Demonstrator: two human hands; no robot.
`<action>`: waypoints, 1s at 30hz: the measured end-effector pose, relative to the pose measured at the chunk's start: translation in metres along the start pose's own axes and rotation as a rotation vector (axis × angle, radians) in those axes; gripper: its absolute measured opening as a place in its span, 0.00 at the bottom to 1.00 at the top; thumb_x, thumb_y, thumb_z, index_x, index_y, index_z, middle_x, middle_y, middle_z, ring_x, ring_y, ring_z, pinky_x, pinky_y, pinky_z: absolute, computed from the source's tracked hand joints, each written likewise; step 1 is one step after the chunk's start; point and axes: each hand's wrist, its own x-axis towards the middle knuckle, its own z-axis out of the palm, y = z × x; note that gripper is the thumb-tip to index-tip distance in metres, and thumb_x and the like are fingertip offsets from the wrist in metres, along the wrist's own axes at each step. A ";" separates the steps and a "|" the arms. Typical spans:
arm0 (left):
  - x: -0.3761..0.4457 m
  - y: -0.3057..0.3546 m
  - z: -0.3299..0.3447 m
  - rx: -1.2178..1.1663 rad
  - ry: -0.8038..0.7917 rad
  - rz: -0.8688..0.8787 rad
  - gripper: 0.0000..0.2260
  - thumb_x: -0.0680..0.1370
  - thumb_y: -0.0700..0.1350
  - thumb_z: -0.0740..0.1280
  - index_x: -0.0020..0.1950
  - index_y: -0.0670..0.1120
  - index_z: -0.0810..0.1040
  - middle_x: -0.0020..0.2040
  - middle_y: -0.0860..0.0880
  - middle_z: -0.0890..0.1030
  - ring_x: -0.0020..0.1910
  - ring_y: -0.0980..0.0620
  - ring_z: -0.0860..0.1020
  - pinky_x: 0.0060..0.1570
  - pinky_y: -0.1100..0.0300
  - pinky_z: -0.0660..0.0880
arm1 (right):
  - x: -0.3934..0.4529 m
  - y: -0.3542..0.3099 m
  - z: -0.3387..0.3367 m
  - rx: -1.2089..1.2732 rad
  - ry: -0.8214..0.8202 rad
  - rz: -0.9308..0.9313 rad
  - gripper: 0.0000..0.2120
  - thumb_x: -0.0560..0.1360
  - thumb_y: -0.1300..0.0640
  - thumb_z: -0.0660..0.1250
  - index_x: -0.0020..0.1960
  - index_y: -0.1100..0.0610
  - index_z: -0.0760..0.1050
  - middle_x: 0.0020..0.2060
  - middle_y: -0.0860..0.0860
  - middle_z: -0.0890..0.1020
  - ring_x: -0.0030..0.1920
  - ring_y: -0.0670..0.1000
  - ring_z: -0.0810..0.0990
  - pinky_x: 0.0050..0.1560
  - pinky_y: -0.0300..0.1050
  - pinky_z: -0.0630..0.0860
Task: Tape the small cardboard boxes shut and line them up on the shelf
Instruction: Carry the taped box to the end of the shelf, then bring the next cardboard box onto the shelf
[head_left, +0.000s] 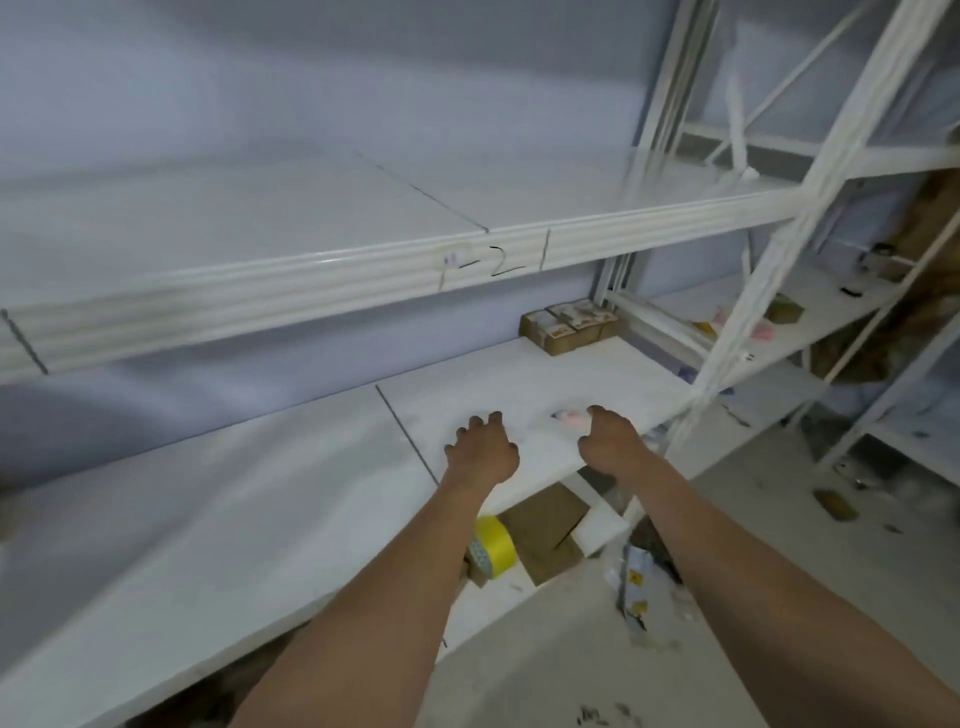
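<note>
Several small cardboard boxes (569, 325) with printed tops stand close together at the back right of the white middle shelf (311, 493). My left hand (483, 447) hovers over the shelf's front part, fingers spread and bent, holding nothing. My right hand (608, 436) is beside it to the right, fingers curled downward. A small blurred pink thing (569, 415) lies at its fingertips; whether the hand holds it is unclear. A yellow tape roll (493, 545) sits on the lower level under my left forearm, next to flat brown cardboard (545, 525).
An upper shelf beam (311, 280) with handwritten marks runs above the hands. White uprights (753, 312) stand at the right, with a second rack (831, 301) behind holding small items. Debris and a printed packet (636, 582) lie on the grey floor.
</note>
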 end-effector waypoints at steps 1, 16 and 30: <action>0.002 0.015 0.007 0.004 -0.003 -0.001 0.26 0.81 0.48 0.59 0.79 0.49 0.58 0.74 0.42 0.65 0.71 0.39 0.66 0.68 0.42 0.67 | 0.002 0.017 -0.007 0.005 0.004 0.026 0.25 0.80 0.63 0.60 0.76 0.65 0.61 0.71 0.61 0.70 0.70 0.60 0.69 0.68 0.45 0.67; 0.121 0.123 0.058 0.076 0.009 0.001 0.24 0.82 0.51 0.59 0.78 0.48 0.61 0.72 0.42 0.69 0.69 0.40 0.70 0.67 0.43 0.70 | 0.109 0.120 -0.058 0.099 0.058 -0.011 0.26 0.84 0.55 0.58 0.79 0.61 0.57 0.72 0.59 0.70 0.72 0.58 0.70 0.70 0.47 0.66; 0.281 0.177 0.076 -0.120 0.119 -0.148 0.23 0.82 0.48 0.59 0.77 0.47 0.62 0.71 0.42 0.70 0.69 0.41 0.71 0.65 0.46 0.72 | 0.281 0.124 -0.055 0.001 0.064 -0.225 0.27 0.84 0.53 0.57 0.79 0.62 0.56 0.76 0.60 0.65 0.77 0.58 0.63 0.76 0.50 0.60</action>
